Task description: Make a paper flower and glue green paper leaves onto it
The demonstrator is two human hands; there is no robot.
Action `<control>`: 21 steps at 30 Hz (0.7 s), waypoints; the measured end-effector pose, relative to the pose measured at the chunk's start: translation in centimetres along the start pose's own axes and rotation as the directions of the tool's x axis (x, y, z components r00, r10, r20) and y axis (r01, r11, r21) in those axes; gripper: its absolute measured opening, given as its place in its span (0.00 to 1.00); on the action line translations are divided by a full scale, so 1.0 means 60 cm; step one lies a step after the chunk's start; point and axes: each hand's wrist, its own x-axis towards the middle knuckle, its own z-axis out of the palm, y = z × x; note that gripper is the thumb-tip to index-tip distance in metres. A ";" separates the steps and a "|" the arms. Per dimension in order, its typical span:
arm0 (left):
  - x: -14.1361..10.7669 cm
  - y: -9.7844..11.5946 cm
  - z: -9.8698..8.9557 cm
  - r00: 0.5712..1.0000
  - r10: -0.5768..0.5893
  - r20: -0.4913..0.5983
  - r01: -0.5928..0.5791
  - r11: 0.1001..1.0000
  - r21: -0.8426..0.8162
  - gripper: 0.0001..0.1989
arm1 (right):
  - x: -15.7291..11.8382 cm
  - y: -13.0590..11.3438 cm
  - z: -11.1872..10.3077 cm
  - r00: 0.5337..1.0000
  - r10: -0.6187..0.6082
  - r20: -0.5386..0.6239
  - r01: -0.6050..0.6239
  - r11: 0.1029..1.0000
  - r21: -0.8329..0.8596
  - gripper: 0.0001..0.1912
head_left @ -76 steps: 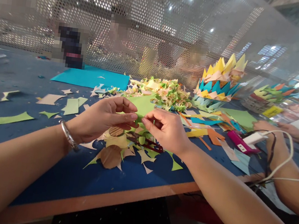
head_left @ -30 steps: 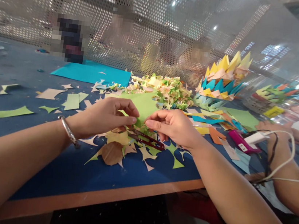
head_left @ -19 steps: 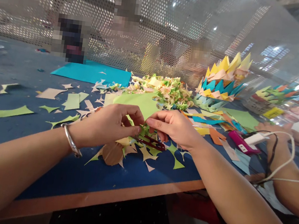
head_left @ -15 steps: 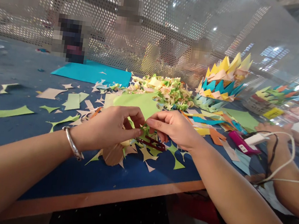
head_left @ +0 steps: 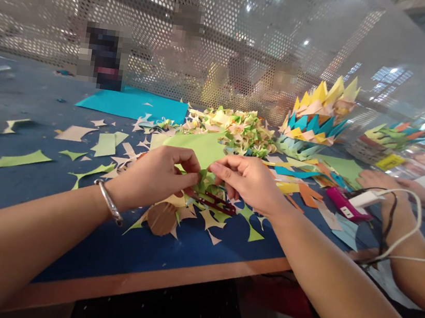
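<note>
Between my two hands is a small curled piece of green paper (head_left: 204, 183). My left hand (head_left: 161, 176), with a silver bangle at the wrist, pinches it between thumb and fingers. From the other side my right hand (head_left: 254, 185) is closed in a pinch at the paper's right edge. Just beneath them lies a dark red slotted object (head_left: 217, 202), its kind partly hidden. A round wooden disc (head_left: 162, 219) rests near the table's front edge. Behind my hands lies a light green paper sheet (head_left: 199, 144).
Green and pale pink paper scraps (head_left: 210, 220) litter the blue table (head_left: 106, 249). Farther back are a scrap heap (head_left: 240, 129), a blue sheet (head_left: 137, 105) and stacked paper crowns (head_left: 315, 123). At right are a magenta power strip (head_left: 345, 203), cables and another person's hands (head_left: 379, 182).
My left hand has drawn slightly left and the fingertips of both hands are a little farther apart. More of the green paper and the wooden disc shows.
</note>
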 end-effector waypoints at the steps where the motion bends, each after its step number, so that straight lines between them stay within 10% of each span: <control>1: 0.001 0.000 -0.002 1.000 -0.010 -0.009 0.010 1.000 -0.010 0.06 | -0.001 -0.001 0.001 0.999 -0.030 -0.026 0.029 0.999 -0.012 0.17; 21: -0.003 0.012 0.000 0.996 0.083 -0.039 -0.088 0.988 -0.129 0.05 | -0.008 -0.003 0.016 0.981 -0.165 -0.100 0.147 0.976 -0.162 0.14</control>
